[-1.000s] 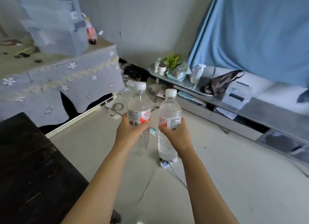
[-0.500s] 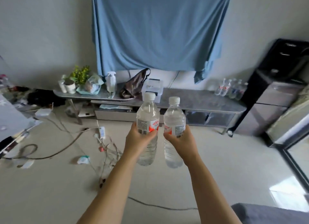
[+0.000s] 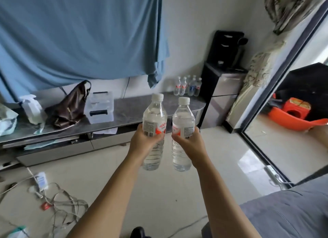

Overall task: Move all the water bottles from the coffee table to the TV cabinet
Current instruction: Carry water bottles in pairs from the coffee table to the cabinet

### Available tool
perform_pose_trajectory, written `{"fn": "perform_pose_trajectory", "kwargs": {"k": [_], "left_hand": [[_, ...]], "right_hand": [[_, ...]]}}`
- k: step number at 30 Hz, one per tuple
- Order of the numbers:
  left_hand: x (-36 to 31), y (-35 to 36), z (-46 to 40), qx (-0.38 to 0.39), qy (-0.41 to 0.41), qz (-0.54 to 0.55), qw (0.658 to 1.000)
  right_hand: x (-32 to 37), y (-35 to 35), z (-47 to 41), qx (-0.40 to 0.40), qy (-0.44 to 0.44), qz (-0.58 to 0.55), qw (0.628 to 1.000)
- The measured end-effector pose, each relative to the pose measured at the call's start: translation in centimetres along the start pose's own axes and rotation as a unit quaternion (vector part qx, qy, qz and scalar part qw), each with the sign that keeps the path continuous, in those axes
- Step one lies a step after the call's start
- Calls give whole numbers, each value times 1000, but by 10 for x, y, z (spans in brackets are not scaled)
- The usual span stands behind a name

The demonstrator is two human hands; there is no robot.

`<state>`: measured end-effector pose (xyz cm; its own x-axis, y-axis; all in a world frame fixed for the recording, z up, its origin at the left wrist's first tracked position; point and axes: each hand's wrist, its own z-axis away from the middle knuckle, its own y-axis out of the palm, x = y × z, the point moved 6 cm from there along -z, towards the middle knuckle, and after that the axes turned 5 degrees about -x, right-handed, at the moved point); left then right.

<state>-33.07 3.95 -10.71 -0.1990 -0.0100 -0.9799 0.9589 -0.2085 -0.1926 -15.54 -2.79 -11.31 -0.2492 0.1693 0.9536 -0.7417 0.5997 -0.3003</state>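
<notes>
My left hand (image 3: 144,142) grips a clear water bottle (image 3: 154,117) with a white cap and red-and-white label, held upright. Right beside it, my right hand (image 3: 190,142) grips a second clear water bottle (image 3: 182,117), also upright. Both are carried in the air in front of the long grey TV cabinet (image 3: 138,106). Several more water bottles (image 3: 188,86) stand in a group at the cabinet's far right end, against the wall.
On the cabinet lie a brown bag (image 3: 69,106), a clear plastic box (image 3: 101,107) and a spray bottle (image 3: 31,110). A black stand (image 3: 223,88) adjoins its right end. Tangled cables (image 3: 58,204) cover the floor at left. A grey cushion (image 3: 291,213) is at lower right.
The view has swung right and closer to the TV cabinet. The dark coffee table and the cloth-covered table have left the view. Both hands keep the same grip on the bottles.
</notes>
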Motion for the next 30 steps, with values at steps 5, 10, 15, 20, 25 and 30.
{"fn": "perform_pose_trajectory", "kwargs": {"k": [5,10,15,20,25,30], "left_hand": [[-8,24,-81,49,6,-19,999],[-27,47,-162,79,15,-24,996],[-30,89,-225,98,1,-18,995],[-30,152,-282,116,-2,-19,993],[-38,221,-360,94,2,-25,995],[-48,289,-437,58,-19,-5,998]], "right_hand": [[-1,10,-72,-25,12,6,1000],[3,11,-146,-65,3,-7,998],[2,-2,-201,-84,11,-7,996],[-17,-18,-276,-99,29,-5,995],[-36,-41,-378,-90,32,0,995],[-37,-73,-477,-77,36,18,996]]}}
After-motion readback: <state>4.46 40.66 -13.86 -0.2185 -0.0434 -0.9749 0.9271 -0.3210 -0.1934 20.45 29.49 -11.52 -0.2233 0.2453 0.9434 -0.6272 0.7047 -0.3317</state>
